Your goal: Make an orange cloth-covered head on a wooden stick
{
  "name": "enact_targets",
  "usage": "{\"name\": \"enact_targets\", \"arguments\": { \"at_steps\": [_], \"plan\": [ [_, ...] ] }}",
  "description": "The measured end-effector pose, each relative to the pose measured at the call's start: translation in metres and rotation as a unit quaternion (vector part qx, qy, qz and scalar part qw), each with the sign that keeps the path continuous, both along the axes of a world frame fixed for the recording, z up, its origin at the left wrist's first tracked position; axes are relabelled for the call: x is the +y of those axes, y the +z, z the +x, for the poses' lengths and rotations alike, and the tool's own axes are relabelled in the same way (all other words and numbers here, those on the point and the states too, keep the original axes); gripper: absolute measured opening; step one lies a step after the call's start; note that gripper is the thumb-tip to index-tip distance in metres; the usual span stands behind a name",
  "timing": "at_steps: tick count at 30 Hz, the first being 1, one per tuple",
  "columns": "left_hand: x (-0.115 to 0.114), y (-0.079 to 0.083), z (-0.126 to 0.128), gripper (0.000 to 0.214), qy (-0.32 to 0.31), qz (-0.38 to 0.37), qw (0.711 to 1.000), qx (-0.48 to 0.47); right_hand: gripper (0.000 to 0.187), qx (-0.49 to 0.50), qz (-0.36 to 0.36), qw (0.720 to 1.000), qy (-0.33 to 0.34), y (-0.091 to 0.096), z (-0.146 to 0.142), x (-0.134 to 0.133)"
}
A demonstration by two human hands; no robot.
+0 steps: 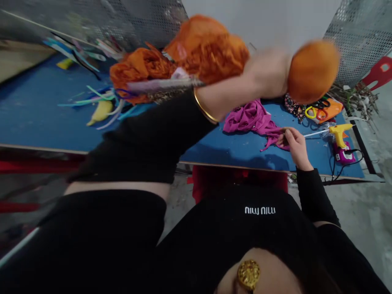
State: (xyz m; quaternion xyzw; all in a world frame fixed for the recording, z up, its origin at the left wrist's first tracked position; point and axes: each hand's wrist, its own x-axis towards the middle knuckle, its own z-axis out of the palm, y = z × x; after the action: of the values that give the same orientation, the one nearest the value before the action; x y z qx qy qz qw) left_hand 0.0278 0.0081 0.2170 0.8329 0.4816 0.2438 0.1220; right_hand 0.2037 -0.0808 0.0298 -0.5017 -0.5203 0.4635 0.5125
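My left hand (271,71), with a gold bangle at the wrist, is raised over the table and smeared by motion. At its far end is a smooth, rounded orange piece (315,71) that looks cloth-covered; the hand is closed on it, and the fingers are mostly hidden. Lower down, my right hand (293,143) pinches the tail end of a crumpled magenta cloth (251,118) lying on the blue tabletop (211,149). Just right of this hand, a yellow glue gun (340,132) with a white glue stick stands by a purple box (344,153).
Bunched orange cloth (211,49) is piled at the back. Scissors (321,112) lie at the right near dry twigs (361,96). A yellow banana-shaped piece (101,112) and coloured strips (92,98) lie at the left. A cord (357,159) loops at the right edge.
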Motion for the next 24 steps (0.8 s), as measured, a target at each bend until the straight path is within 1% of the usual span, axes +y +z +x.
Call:
{"name": "enact_targets", "arguments": {
  "at_steps": [1,2,4,6,7,9,10,12,13,15,17,19,22,24],
  "plan": [
    [0.004,-0.024,0.005,0.028,0.001,0.039,0.992,0.119,0.051,-0.005,0.010,0.999,-0.034,-0.003,0.006,0.002],
    [0.007,-0.050,0.006,0.027,0.025,0.039,0.981,0.188,0.050,-0.018,0.020,0.997,-0.067,-0.006,0.012,0.005],
    [0.012,-0.101,0.001,0.029,0.027,0.012,0.976,0.217,0.047,-0.068,0.044,0.989,-0.124,-0.012,0.020,0.013],
    [0.017,-0.143,-0.007,0.035,0.031,-0.032,0.972,0.229,0.046,-0.141,0.086,0.973,-0.164,-0.016,0.020,0.022],
    [0.019,-0.159,-0.010,0.037,0.034,-0.043,0.974,0.218,0.046,-0.183,0.113,0.961,-0.175,-0.016,0.017,0.028],
    [0.024,-0.181,-0.012,0.038,0.043,-0.057,0.978,0.195,0.049,-0.274,0.163,0.933,-0.166,-0.013,0.005,0.042],
    [0.026,-0.188,-0.011,0.037,0.047,-0.059,0.980,0.184,0.050,-0.321,0.179,0.918,-0.148,-0.010,-0.003,0.051],
    [0.029,-0.196,-0.008,0.036,0.053,-0.067,0.982,0.171,0.050,-0.409,0.195,0.886,-0.100,-0.003,-0.021,0.068],
    [0.030,-0.197,-0.007,0.036,0.058,-0.070,0.982,0.167,0.048,-0.443,0.192,0.873,-0.078,0.000,-0.030,0.077],
    [0.032,-0.199,-0.005,0.037,0.067,-0.075,0.982,0.161,0.043,-0.491,0.166,0.855,-0.040,0.004,-0.044,0.094],
    [0.034,-0.198,-0.006,0.040,0.067,-0.074,0.983,0.152,0.040,-0.525,0.126,0.841,-0.021,0.003,-0.053,0.108],
    [0.036,-0.197,-0.008,0.039,0.056,-0.077,0.986,0.138,0.040,-0.548,0.099,0.831,-0.022,-0.001,-0.054,0.121],
    [0.040,-0.196,-0.011,0.036,0.045,-0.098,0.987,0.120,0.041,-0.551,0.109,0.827,-0.038,-0.008,-0.052,0.134],
    [0.041,-0.195,-0.012,0.036,0.043,-0.110,0.986,0.114,0.043,-0.547,0.120,0.827,-0.047,-0.010,-0.052,0.136]
  ]
}}
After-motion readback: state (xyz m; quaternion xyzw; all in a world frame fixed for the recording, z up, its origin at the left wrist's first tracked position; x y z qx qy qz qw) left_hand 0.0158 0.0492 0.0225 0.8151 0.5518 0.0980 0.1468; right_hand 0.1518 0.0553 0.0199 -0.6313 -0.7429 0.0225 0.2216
